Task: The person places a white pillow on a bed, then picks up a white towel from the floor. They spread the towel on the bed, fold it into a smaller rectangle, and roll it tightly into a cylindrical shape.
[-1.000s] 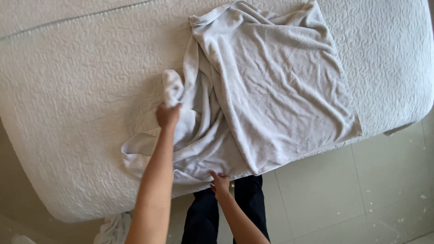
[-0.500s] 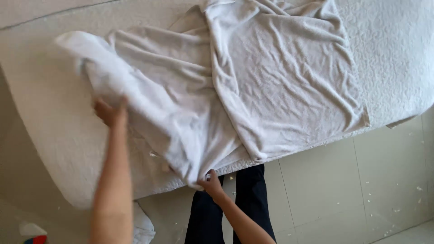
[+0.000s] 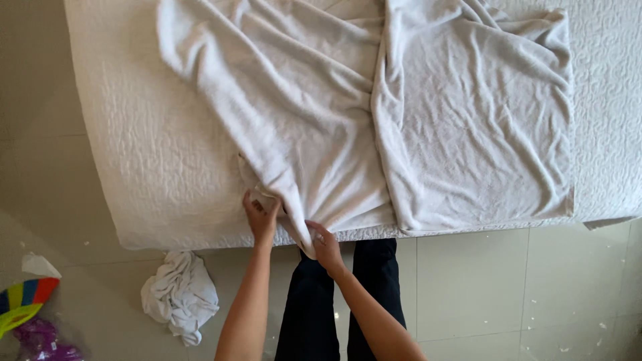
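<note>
A large white towel (image 3: 414, 113) lies spread and partly folded on a white quilted mattress (image 3: 154, 154). Its right half lies doubled over, its left half stretches out toward the upper left. My left hand (image 3: 261, 215) rests on the towel's near edge at the mattress's front side, fingers on the cloth. My right hand (image 3: 324, 244) pinches the towel's lower corner, which hangs just over the mattress edge. Both hands are close together, about a hand's width apart.
A crumpled white cloth (image 3: 179, 294) lies on the tiled floor (image 3: 508, 294) at the left of my dark-trousered legs (image 3: 314, 307). A colourful object (image 3: 27, 301) and a scrap of white paper (image 3: 39, 265) sit at the far left floor.
My left hand had flung the bunched part of the towel out to the left, spreading it over the mattress, then came back down to the near edge beside my right hand.
</note>
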